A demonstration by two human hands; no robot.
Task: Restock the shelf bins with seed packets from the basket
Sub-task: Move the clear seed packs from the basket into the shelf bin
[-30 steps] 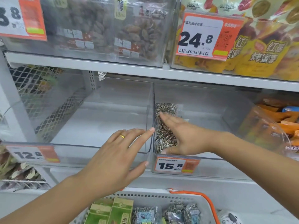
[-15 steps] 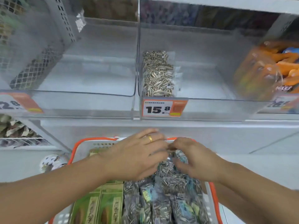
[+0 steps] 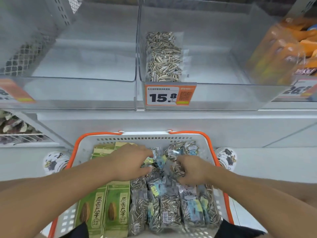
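Observation:
A white basket (image 3: 192, 140) with orange handles sits below the shelf, holding several clear sunflower seed packets (image 3: 169, 208) and green seed boxes (image 3: 103, 205). My left hand (image 3: 132, 162) reaches into the basket with fingers curled onto a seed packet (image 3: 154, 160) in the middle. My right hand (image 3: 192, 169) grips another clear seed packet (image 3: 175, 169) beside it. Above, a clear shelf bin (image 3: 223, 95) marked 15.8 holds a single seed packet (image 3: 163, 57) standing along its left wall.
An empty clear bin (image 3: 82, 95) stands left of the 15.8 bin. Orange snack bags (image 3: 291, 48) fill the bin at the right. A wire shelf (image 3: 22, 136) with more goods is at lower left. Patterned round objects (image 3: 54, 160) flank the basket.
Both hands left the shelf bin, dropped into the basket and took hold of seed packets. The view tilted down; one packet stays in the 15.8 bin.

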